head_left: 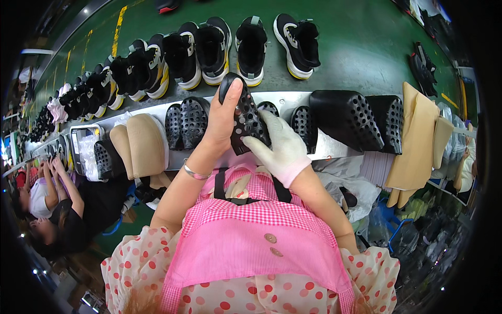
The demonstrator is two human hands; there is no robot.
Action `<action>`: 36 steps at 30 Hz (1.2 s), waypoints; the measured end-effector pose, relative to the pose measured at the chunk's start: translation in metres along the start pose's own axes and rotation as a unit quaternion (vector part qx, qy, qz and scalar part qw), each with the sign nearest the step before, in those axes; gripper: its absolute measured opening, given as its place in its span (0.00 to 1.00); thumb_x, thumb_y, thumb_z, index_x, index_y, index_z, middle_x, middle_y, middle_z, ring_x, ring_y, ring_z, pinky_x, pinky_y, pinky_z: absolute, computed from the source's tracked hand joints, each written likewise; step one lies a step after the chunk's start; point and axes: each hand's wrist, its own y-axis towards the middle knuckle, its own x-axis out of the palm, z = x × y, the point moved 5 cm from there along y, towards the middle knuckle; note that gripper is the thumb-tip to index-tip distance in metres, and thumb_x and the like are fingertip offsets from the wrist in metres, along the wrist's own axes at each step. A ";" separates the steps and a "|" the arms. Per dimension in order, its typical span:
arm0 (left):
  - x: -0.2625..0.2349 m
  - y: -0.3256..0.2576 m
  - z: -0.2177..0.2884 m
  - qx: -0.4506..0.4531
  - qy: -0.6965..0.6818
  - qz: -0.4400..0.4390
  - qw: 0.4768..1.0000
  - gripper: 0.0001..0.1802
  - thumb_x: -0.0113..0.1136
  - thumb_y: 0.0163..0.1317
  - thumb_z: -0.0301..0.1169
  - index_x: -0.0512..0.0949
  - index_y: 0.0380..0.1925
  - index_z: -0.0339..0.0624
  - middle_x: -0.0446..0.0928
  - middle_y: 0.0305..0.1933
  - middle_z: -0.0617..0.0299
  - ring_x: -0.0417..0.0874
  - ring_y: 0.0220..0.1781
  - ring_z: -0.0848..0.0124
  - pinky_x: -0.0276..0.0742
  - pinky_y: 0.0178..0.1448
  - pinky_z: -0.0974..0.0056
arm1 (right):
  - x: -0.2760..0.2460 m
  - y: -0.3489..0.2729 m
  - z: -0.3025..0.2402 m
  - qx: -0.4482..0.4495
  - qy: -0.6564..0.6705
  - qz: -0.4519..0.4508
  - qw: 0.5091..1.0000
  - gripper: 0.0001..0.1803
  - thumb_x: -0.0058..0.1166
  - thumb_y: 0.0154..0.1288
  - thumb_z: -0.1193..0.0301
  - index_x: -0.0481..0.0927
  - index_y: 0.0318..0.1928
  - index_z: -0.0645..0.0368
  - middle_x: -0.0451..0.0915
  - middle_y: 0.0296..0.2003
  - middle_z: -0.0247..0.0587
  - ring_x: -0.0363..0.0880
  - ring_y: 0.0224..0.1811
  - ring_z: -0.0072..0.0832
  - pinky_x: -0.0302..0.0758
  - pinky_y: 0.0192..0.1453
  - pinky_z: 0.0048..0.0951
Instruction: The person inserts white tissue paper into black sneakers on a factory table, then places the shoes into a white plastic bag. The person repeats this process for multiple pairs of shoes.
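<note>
Near a green surface [361, 57], left hand [220, 123] and right hand [283, 150] (white-gloved) hold a perforated black piece [247, 112].

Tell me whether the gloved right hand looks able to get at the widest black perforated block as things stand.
Probably yes: the widest block lies uncovered, with just a smaller perforated piece between, likely easy to pass over. The right hand would first leave the black piece it grips.

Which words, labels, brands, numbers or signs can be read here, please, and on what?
No text is readable.
Glossy black, round-spotted piece held in the bare left hand and white-gloved right hand: no readable lettering.
Black-and-white sneakers: any lettering is too small to read.
</note>
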 end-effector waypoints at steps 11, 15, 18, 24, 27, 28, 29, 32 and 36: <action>0.005 0.066 -0.009 0.021 -0.065 0.062 0.996 0.28 0.54 0.66 0.59 0.76 0.35 0.42 0.72 0.23 0.65 0.73 0.24 0.76 0.71 0.31 0.70 | 0.013 0.056 0.003 0.007 -0.060 0.100 0.993 0.14 0.56 0.60 0.62 0.73 0.36 0.60 0.80 0.28 0.51 0.82 0.29 0.49 0.78 0.34 0.46; -0.014 0.097 -0.012 0.041 0.185 0.014 0.982 0.23 0.58 0.67 0.47 0.77 0.48 0.37 0.78 0.40 0.59 0.79 0.42 0.70 0.76 0.48 0.66 | -0.006 0.099 0.036 0.125 -0.192 0.047 0.972 0.17 0.50 0.63 0.58 0.75 0.35 0.61 0.82 0.29 0.55 0.82 0.32 0.52 0.78 0.39 0.49; -0.017 0.102 -0.015 0.269 0.437 -0.059 0.856 0.20 0.63 0.60 0.36 0.77 0.50 0.38 0.77 0.49 0.56 0.80 0.45 0.61 0.77 0.51 0.62 | -0.014 0.137 0.047 0.149 -0.237 -0.010 0.960 0.19 0.49 0.62 0.57 0.80 0.37 0.62 0.83 0.33 0.57 0.83 0.39 0.52 0.78 0.47 0.48; -0.001 0.118 -0.024 0.331 0.632 -0.099 0.694 0.18 0.65 0.55 0.34 0.78 0.46 0.42 0.75 0.50 0.62 0.78 0.50 0.59 0.80 0.47 0.58 | 0.019 0.227 0.046 0.193 -0.305 -0.073 0.930 0.18 0.42 0.65 0.64 0.80 0.43 0.64 0.82 0.45 0.59 0.82 0.49 0.51 0.77 0.53 0.46; 0.008 0.124 -0.033 0.302 0.664 -0.090 0.678 0.15 0.64 0.56 0.36 0.77 0.41 0.43 0.76 0.45 0.61 0.81 0.43 0.59 0.81 0.41 0.58 | 0.035 0.250 0.058 0.218 -0.304 -0.068 0.925 0.17 0.48 0.63 0.68 0.81 0.48 0.65 0.81 0.47 0.59 0.81 0.51 0.51 0.78 0.54 0.43; 0.011 0.123 -0.035 0.285 0.669 -0.093 0.680 0.14 0.64 0.57 0.36 0.77 0.40 0.43 0.77 0.44 0.59 0.82 0.42 0.58 0.80 0.39 0.57 | 0.038 0.254 0.062 0.216 -0.288 -0.105 0.927 0.18 0.49 0.62 0.67 0.81 0.48 0.64 0.81 0.47 0.59 0.80 0.52 0.51 0.78 0.54 0.43; 0.012 0.123 -0.036 0.268 0.673 -0.096 0.683 0.13 0.63 0.58 0.36 0.78 0.40 0.43 0.77 0.44 0.58 0.83 0.40 0.58 0.80 0.38 0.56 | 0.038 0.258 0.066 0.215 -0.273 -0.142 0.927 0.18 0.50 0.62 0.67 0.82 0.48 0.64 0.81 0.47 0.59 0.80 0.52 0.51 0.78 0.54 0.42; 0.006 0.142 -0.048 0.170 0.684 -0.153 0.692 0.12 0.62 0.58 0.38 0.81 0.39 0.44 0.80 0.43 0.55 0.84 0.42 0.54 0.80 0.41 0.52 | 0.044 0.263 0.067 0.208 -0.254 -0.175 0.928 0.18 0.52 0.62 0.66 0.83 0.48 0.62 0.81 0.48 0.58 0.80 0.52 0.50 0.78 0.54 0.42; 0.011 0.170 -0.041 0.022 0.722 -0.231 0.652 0.14 0.59 0.58 0.40 0.83 0.39 0.46 0.84 0.42 0.54 0.84 0.47 0.55 0.80 0.48 0.53 | 0.060 0.278 0.067 0.166 -0.318 -0.144 0.922 0.13 0.53 0.62 0.73 0.84 0.46 0.60 0.81 0.47 0.58 0.81 0.50 0.48 0.81 0.52 0.40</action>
